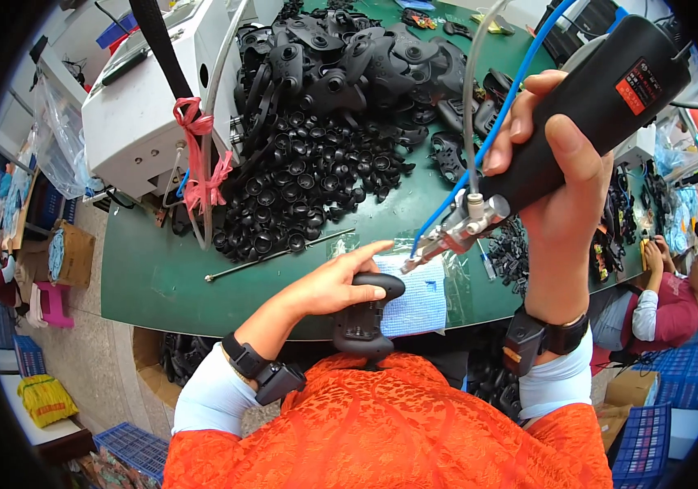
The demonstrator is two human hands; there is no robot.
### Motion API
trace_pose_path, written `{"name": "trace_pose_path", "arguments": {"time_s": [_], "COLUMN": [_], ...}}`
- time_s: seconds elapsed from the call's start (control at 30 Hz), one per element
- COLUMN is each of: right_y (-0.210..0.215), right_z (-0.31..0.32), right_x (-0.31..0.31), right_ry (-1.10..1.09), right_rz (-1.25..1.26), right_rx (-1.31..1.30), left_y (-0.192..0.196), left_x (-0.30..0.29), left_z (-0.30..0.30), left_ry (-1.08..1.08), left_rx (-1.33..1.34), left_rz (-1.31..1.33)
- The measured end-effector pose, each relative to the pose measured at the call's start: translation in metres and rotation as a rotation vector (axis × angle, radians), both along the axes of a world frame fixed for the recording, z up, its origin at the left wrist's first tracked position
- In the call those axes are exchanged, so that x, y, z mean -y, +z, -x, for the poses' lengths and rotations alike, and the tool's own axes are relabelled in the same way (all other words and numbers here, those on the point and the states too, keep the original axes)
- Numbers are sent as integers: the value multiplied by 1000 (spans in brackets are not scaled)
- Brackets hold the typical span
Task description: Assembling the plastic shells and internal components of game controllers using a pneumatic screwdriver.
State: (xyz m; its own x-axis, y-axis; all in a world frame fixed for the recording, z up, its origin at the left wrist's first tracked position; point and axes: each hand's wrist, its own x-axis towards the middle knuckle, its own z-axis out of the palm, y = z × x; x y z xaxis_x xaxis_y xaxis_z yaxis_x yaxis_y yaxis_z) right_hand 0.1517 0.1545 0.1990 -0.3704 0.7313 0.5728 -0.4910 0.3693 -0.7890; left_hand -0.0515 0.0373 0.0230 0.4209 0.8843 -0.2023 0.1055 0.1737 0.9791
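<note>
My left hand grips a black game controller at the bench's near edge, its index finger reaching out past the grip. The controller's screw-hole side appears to face up. In my right hand is a thick black power screwdriver, its body tilted down to the left. Its metal nose, fed by a clear tube and a blue hose, ends just above and right of the controller's far grip, seemingly apart from it. Beneath lies a blue checked cloth.
Black controller shells and small round thumbstick caps are heaped on the green bench. A thin metal rod lies before them. At left stands a white machine with pink ties. A co-worker sits at right.
</note>
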Motion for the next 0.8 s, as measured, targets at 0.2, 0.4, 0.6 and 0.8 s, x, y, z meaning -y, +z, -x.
{"name": "trace_pose_path", "arguments": {"time_s": [0.2, 0.4, 0.6, 0.8], "right_y": [24, 40, 0, -4], "right_z": [-3, -20, -9, -1], "right_x": [15, 3, 0, 7], "right_ry": [-48, -215, -359, -251], "right_rz": [26, -222, -203, -78], "right_rx": [-125, 101, 89, 87], "left_y": [-3, -21, -21, -16], "left_x": [2, 10, 12, 17], "left_z": [-7, -2, -3, -5], "left_ry": [80, 147, 261, 228], "left_rx": [-178, -10, 11, -18], "left_rz": [-13, 5, 31, -7]}}
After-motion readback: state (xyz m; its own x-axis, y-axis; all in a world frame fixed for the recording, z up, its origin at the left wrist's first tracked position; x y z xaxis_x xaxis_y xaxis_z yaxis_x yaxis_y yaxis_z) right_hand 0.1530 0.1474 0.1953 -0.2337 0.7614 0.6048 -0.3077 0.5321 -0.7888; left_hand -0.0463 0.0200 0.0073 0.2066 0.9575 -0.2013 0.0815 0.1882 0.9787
